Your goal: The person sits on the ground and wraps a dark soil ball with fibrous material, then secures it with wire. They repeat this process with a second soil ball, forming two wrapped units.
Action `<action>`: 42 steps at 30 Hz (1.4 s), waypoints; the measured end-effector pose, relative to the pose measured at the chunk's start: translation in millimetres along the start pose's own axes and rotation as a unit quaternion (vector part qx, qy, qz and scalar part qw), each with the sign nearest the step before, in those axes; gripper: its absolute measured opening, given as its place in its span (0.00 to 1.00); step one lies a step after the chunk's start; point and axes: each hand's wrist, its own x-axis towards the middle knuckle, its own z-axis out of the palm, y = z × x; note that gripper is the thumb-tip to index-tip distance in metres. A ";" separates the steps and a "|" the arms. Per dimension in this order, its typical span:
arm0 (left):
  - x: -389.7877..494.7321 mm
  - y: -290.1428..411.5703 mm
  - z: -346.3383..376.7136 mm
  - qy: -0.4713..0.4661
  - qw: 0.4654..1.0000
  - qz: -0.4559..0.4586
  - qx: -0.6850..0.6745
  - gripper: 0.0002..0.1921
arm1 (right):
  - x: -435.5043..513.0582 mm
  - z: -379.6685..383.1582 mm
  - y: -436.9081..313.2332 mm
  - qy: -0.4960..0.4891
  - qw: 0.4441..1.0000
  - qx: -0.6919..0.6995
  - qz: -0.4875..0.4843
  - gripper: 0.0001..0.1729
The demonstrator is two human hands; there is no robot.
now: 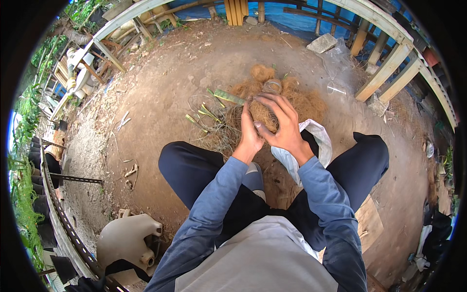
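Note:
A rounded ball of brown coir-like fibre point(263, 115) is cupped between my two hands. My left hand point(251, 131) supports its left side, palm inward. Across its top and right side lies my right hand point(282, 120), with the thumb pressing on the front. Just beyond my hands is a loose heap of the same fibre point(308, 100), with a small coil of thin strand point(272, 86) on it. To the left lies a tangle of dry roots point(215, 137) with cut green leaf bases point(208, 112). A white sack point(323, 137), dark inside, stands by my right wrist.
Scissors point(124, 120) lie on the dirt ground point(146, 91) at left. A beige hollow vessel point(124, 237) is at lower left, near a slotted metal rail point(69, 233). A concrete block point(321, 43), clear plastic sheet point(337, 60) and pale frame legs point(385, 73) stand at upper right.

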 end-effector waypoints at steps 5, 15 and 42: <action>4.0 2.9 7.9 -0.002 0.998 0.003 0.057 0.25 | -2.3 11.6 10.6 0.102 0.982 0.084 0.138 0.14; 5.0 3.7 13.4 0.001 0.998 -0.004 -0.055 0.25 | 0.7 11.2 5.7 0.129 0.946 0.186 0.233 0.12; 15.9 -0.7 7.3 0.057 0.994 0.097 -0.011 0.22 | -8.6 37.1 30.5 0.183 0.927 0.019 0.325 0.30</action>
